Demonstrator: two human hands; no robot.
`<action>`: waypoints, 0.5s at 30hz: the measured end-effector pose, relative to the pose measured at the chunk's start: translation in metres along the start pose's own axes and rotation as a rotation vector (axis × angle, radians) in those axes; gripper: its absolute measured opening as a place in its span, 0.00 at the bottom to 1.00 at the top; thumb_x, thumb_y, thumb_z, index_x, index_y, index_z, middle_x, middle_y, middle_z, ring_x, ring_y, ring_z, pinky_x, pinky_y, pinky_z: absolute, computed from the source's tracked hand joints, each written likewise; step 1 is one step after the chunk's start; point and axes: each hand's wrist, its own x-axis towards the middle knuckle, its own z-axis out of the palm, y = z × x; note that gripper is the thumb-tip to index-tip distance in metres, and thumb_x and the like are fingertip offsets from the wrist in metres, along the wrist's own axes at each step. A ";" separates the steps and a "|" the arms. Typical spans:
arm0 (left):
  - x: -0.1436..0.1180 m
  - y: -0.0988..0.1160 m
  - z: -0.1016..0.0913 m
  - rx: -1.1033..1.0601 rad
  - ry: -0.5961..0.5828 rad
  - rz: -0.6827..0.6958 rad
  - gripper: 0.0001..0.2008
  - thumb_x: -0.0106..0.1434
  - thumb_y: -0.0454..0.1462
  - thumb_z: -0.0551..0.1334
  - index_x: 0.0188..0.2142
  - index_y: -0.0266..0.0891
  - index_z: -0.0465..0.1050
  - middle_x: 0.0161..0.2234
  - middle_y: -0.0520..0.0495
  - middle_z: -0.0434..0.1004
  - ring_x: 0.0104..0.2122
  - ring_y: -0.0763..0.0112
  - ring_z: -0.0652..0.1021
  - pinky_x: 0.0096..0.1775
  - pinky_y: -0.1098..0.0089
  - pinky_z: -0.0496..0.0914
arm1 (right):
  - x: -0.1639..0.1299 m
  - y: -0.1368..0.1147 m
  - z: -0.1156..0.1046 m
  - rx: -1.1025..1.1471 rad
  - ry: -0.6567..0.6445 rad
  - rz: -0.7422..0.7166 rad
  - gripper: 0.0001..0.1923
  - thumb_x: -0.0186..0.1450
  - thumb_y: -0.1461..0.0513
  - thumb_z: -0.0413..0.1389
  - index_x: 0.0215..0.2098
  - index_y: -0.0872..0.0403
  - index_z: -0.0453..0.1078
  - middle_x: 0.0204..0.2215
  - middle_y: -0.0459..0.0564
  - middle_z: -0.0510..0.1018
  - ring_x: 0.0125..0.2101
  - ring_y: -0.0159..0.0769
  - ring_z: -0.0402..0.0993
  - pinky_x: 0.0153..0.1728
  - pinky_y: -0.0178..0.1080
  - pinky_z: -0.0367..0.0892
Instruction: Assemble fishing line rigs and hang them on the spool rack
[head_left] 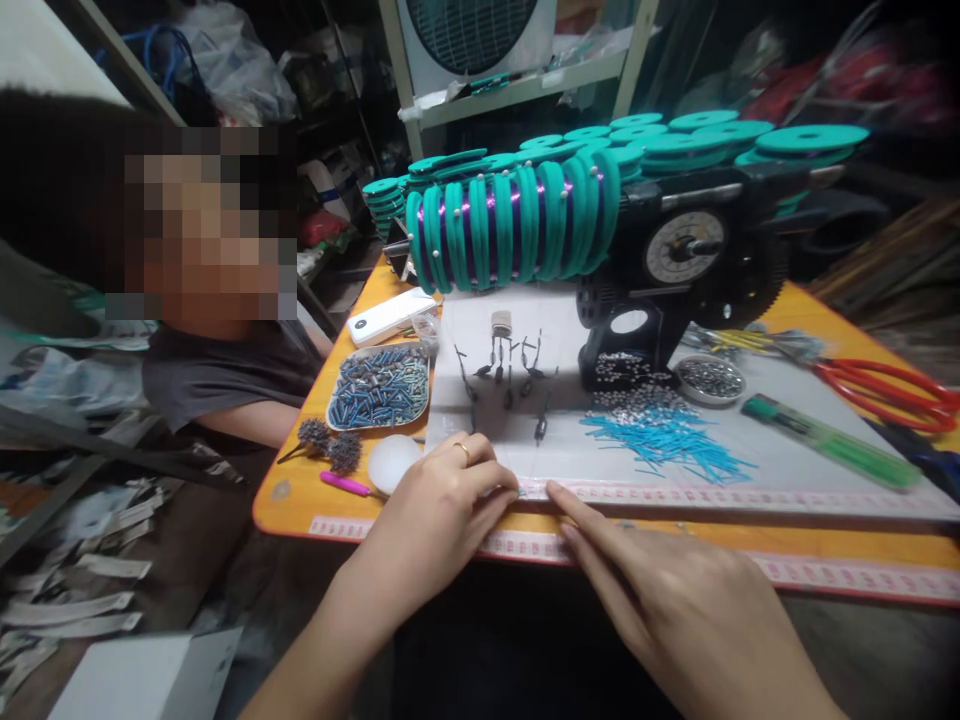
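Along the orange table's [300, 500] near edge, my left hand [442, 505] and right hand [675, 600] rest open, empty, fingertips on the white mat [525, 440]; cluttered shelves [517, 85] behind, no legible writing.

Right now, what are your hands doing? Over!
Left hand and right hand both open, fingertips resting on the white mat at its near edge. Blue tubes lie loose beyond. Nothing held.

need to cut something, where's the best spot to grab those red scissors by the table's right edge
Take the red scissors by the looped handles, which point right toward the table edge. Come from the right: the blades run left, apparently toward the small metal dish.
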 end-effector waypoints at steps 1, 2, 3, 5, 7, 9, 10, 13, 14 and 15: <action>0.000 0.000 0.000 0.001 0.000 -0.002 0.06 0.69 0.32 0.61 0.37 0.37 0.77 0.35 0.47 0.72 0.38 0.67 0.74 0.40 0.69 0.67 | -0.003 0.002 -0.001 -0.008 -0.006 0.006 0.20 0.74 0.59 0.44 0.53 0.52 0.76 0.18 0.42 0.72 0.18 0.25 0.71 0.22 0.35 0.55; 0.000 0.000 0.000 0.003 0.000 -0.002 0.06 0.69 0.31 0.61 0.36 0.37 0.76 0.35 0.47 0.72 0.38 0.67 0.74 0.40 0.69 0.67 | -0.007 0.004 -0.002 -0.016 -0.011 0.013 0.20 0.74 0.59 0.45 0.54 0.53 0.75 0.19 0.43 0.73 0.18 0.26 0.71 0.22 0.35 0.55; 0.000 0.000 0.000 0.005 0.002 -0.001 0.06 0.69 0.31 0.61 0.36 0.37 0.76 0.35 0.48 0.72 0.38 0.67 0.74 0.39 0.69 0.66 | -0.011 0.007 -0.003 -0.024 -0.020 0.016 0.20 0.74 0.59 0.45 0.55 0.53 0.75 0.20 0.43 0.74 0.19 0.26 0.72 0.22 0.35 0.56; 0.000 -0.001 0.000 0.002 0.009 0.007 0.06 0.69 0.31 0.61 0.36 0.38 0.76 0.35 0.48 0.71 0.38 0.67 0.74 0.39 0.69 0.66 | -0.019 0.012 -0.005 -0.045 -0.039 0.025 0.20 0.74 0.59 0.46 0.57 0.54 0.73 0.22 0.43 0.76 0.19 0.27 0.73 0.22 0.36 0.58; -0.001 -0.002 0.000 -0.005 0.010 0.010 0.06 0.69 0.30 0.61 0.36 0.39 0.76 0.35 0.49 0.71 0.38 0.68 0.74 0.39 0.70 0.65 | -0.024 0.016 -0.008 -0.059 -0.039 0.047 0.20 0.74 0.60 0.46 0.58 0.55 0.72 0.23 0.43 0.77 0.18 0.26 0.71 0.22 0.36 0.58; -0.001 -0.002 0.000 -0.009 0.002 0.000 0.06 0.69 0.31 0.60 0.37 0.39 0.76 0.35 0.49 0.71 0.38 0.68 0.74 0.39 0.70 0.65 | -0.027 0.019 -0.010 -0.066 -0.025 0.082 0.19 0.74 0.61 0.45 0.57 0.54 0.73 0.23 0.41 0.77 0.17 0.25 0.70 0.22 0.36 0.57; -0.001 -0.002 0.000 -0.009 -0.006 -0.008 0.06 0.69 0.31 0.60 0.37 0.40 0.76 0.35 0.49 0.71 0.38 0.69 0.74 0.39 0.70 0.66 | -0.028 0.020 -0.011 -0.066 -0.015 0.098 0.19 0.74 0.61 0.45 0.56 0.54 0.73 0.23 0.41 0.77 0.17 0.24 0.70 0.22 0.36 0.57; -0.002 -0.001 0.000 -0.016 -0.018 -0.022 0.06 0.70 0.31 0.60 0.37 0.40 0.76 0.36 0.50 0.71 0.38 0.69 0.73 0.40 0.71 0.66 | -0.029 0.021 -0.013 -0.060 -0.015 0.121 0.20 0.75 0.60 0.43 0.56 0.55 0.73 0.21 0.40 0.76 0.17 0.22 0.70 0.23 0.35 0.56; -0.003 -0.001 0.000 -0.019 -0.015 -0.020 0.06 0.70 0.31 0.60 0.37 0.41 0.76 0.36 0.50 0.71 0.38 0.70 0.73 0.40 0.71 0.66 | -0.029 0.021 -0.013 -0.053 -0.021 0.117 0.20 0.75 0.61 0.43 0.56 0.56 0.72 0.21 0.40 0.75 0.17 0.22 0.69 0.23 0.35 0.56; -0.003 -0.001 0.000 -0.023 -0.012 -0.019 0.06 0.70 0.31 0.60 0.37 0.41 0.75 0.36 0.50 0.71 0.38 0.70 0.73 0.40 0.71 0.66 | -0.029 0.021 -0.013 -0.046 -0.028 0.115 0.20 0.75 0.61 0.43 0.57 0.56 0.72 0.21 0.39 0.74 0.17 0.22 0.69 0.23 0.35 0.56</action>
